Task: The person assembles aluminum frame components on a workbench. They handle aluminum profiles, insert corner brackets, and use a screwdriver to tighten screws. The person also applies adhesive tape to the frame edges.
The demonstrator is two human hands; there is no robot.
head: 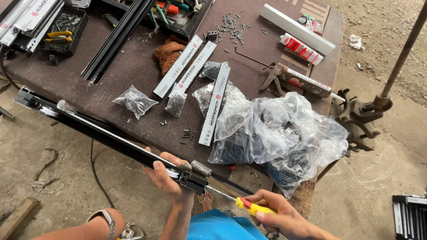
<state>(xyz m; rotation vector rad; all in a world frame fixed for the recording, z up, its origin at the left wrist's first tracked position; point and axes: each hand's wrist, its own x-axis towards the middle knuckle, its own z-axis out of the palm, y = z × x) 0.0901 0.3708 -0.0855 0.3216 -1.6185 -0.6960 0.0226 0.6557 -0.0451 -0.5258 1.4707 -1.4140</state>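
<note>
My left hand (168, 177) grips the near end of a long black aluminium profile (98, 131) that runs along the table's front edge toward the far left. A small black fitting (192, 179) sits on that end, just past my fingers. My right hand (278, 213) holds a screwdriver with a yellow and red handle (250, 206). Its metal shaft (219, 193) points left into the end of the profile at the fitting.
The brown worktable (133, 66) carries clear plastic bags of dark hardware (280, 133), small bags of screws (133, 101), white labelled strips (214, 104), loose screws (233, 24), a caulking gun (298, 80), a sealant tube (302, 49) and a toolbox (62, 35). A metal stand (362, 111) stands at the right.
</note>
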